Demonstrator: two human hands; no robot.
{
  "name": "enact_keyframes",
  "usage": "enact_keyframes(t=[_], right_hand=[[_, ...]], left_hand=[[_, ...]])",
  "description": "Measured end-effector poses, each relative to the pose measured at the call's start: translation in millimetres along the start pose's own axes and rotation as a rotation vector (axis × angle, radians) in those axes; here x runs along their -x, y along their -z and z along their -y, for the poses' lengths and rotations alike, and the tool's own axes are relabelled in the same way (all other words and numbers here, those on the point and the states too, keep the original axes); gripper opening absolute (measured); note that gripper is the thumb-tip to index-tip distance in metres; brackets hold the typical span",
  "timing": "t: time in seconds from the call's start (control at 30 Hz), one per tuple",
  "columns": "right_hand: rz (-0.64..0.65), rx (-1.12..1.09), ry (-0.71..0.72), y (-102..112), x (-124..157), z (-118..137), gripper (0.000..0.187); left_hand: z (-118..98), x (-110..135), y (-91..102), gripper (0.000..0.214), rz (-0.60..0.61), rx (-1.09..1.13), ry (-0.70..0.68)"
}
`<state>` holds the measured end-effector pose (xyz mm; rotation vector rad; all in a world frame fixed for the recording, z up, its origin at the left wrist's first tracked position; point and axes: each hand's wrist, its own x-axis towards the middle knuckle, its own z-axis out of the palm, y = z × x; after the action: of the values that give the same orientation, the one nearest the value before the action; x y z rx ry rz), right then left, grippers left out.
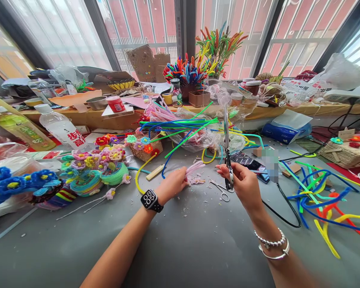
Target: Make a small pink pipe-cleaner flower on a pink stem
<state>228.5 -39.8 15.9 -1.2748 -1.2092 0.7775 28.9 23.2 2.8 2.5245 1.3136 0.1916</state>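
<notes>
My left hand (174,183), with a black watch on the wrist, is closed around a bunch of pink pipe cleaners (194,167) whose ends stick out to the right. My right hand (242,181) grips the handles of long scissors (227,138), blades pointing straight up and closed. Pink fluff trimmings (195,180) lie on the grey table (180,240) between the hands. A small pair of scissors (221,190) lies flat just below the right hand's fingers.
A bag of coloured pipe cleaners (186,134) lies behind the hands. Finished pipe-cleaner flowers (99,164) and blue ones (21,182) sit left. Loose pipe cleaners (321,200) and a black cable (283,206) lie right. Bottles (61,128), a woven basket (345,154) and a cluttered shelf stand behind.
</notes>
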Motion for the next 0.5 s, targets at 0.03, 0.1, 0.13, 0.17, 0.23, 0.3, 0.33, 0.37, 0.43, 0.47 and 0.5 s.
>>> enact_keyframes(t=[0.03, 0.1, 0.13, 0.17, 0.23, 0.3, 0.33, 0.37, 0.43, 0.47, 0.5], right_hand=[[-0.005, -0.001, -0.002, 0.2, -0.1, 0.3, 0.033], [-0.014, 0.004, -0.005, 0.5, -0.4, 1.4, 0.033], [-0.017, 0.009, -0.006, 0.6, -0.5, 2.1, 0.034], [-0.021, 0.017, -0.007, 0.8, -0.5, 2.9, 0.034], [-0.03, 0.034, -0.009, 1.0, -0.2, 4.4, 0.035], [-0.037, 0.047, -0.013, 1.2, 0.2, 5.7, 0.036], [-0.038, 0.051, -0.015, 1.3, 0.4, 6.1, 0.036], [-0.039, 0.054, -0.018, 1.4, 0.5, 6.4, 0.036], [-0.041, 0.051, -0.021, 1.6, 0.3, 6.4, 0.035], [-0.043, 0.049, -0.022, 1.7, 0.0, 6.1, 0.035], [-0.047, 0.045, -0.024, 1.9, -0.3, 5.6, 0.035]], left_hand=[[0.3, 0.8, 2.7, 0.006, -0.006, 0.008, 0.0], [1.4, 6.7, 10.3, 0.008, -0.013, 0.024, -0.002], [1.9, 11.2, 14.9, 0.009, -0.009, 0.031, -0.001], [2.3, 16.1, 19.3, 0.009, 0.003, 0.035, 0.008], [2.9, 24.9, 26.3, 0.009, 0.131, 0.094, 0.063], [3.9, 29.3, 28.4, 0.002, 0.317, 0.248, 0.072], [4.8, 29.3, 27.4, 0.002, 0.377, 0.329, 0.061], [5.9, 27.7, 25.4, 0.005, 0.384, 0.379, 0.044], [8.5, 22.0, 20.1, 0.008, 0.238, 0.368, 0.015], [9.6, 19.0, 17.8, 0.01, 0.115, 0.314, 0.035], [10.2, 16.7, 16.4, 0.011, 0.014, 0.285, 0.062]])
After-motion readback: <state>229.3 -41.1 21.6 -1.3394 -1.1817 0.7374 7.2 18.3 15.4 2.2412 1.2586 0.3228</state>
